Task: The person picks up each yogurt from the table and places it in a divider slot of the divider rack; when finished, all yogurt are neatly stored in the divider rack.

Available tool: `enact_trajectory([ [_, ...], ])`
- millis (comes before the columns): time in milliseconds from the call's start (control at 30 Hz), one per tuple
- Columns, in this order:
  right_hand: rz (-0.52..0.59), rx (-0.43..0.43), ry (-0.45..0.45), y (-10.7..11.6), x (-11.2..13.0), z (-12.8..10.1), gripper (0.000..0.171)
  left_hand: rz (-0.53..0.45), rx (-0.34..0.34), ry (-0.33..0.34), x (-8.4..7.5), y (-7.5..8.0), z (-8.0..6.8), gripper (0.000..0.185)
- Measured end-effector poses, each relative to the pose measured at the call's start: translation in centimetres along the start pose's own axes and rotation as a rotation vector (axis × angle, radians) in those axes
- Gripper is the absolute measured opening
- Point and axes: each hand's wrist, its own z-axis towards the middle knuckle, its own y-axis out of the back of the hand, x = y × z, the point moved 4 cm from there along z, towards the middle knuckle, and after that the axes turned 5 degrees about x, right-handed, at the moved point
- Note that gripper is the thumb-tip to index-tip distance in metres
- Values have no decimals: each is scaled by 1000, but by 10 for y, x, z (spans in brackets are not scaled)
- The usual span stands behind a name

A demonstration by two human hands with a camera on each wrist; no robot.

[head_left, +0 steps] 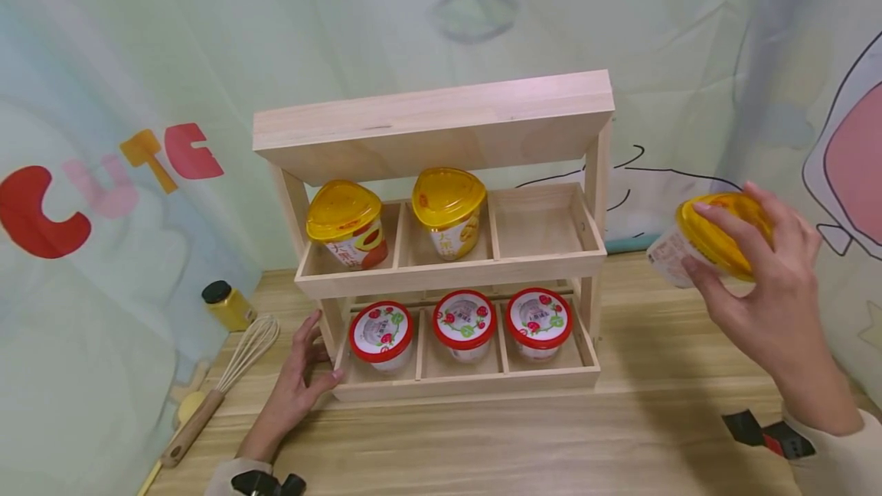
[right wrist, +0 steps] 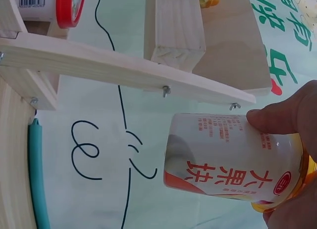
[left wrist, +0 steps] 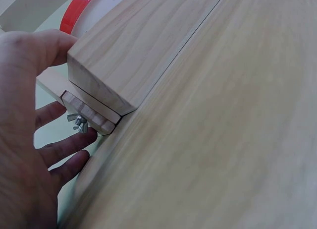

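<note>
My right hand (head_left: 775,282) grips a fruit cup (head_left: 671,255) with a yellow lid, tilted in the air right of a two-tier wooden rack (head_left: 451,278). In the right wrist view, the held cup (right wrist: 218,157) shows its white printed side. My left hand (head_left: 296,373) holds the rack's lower left corner, thumb at the front and fingers around the side by a wing nut (left wrist: 79,122). Two yellow-lidded cups (head_left: 344,220) (head_left: 449,209) sit in the upper tier's left and middle compartments; its right compartment is bare. Red-lidded cups (head_left: 465,320) fill the lower tier's three compartments.
On the wooden table (head_left: 482,442), a whisk (head_left: 227,381) lies left of my left hand. Behind it is a small yellow jar (head_left: 229,306) with a black lid. A printed curtain (head_left: 358,14) hangs behind the rack. The rack's roof board (head_left: 434,113) overhangs the upper tier.
</note>
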Motion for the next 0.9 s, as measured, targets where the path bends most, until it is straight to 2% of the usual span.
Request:
enact_trajectory([
  [167,4,-11,17,1,10,3,75,9,-1,2,0,0,-1,104],
  [333,4,-15,30,-1,21,8,70,17,-2,0,-1,0,-1,104],
  [567,13,-34,76,-4,31,17,80,13,-3,-1,-1,0,-1,104],
  [767,56,-59,122,-7,41,25,73,15,-4,-7,-1,0,-1,104],
  [900,78,-45,125,-10,47,31,54,0,1,2,-1,0,0,105],
])
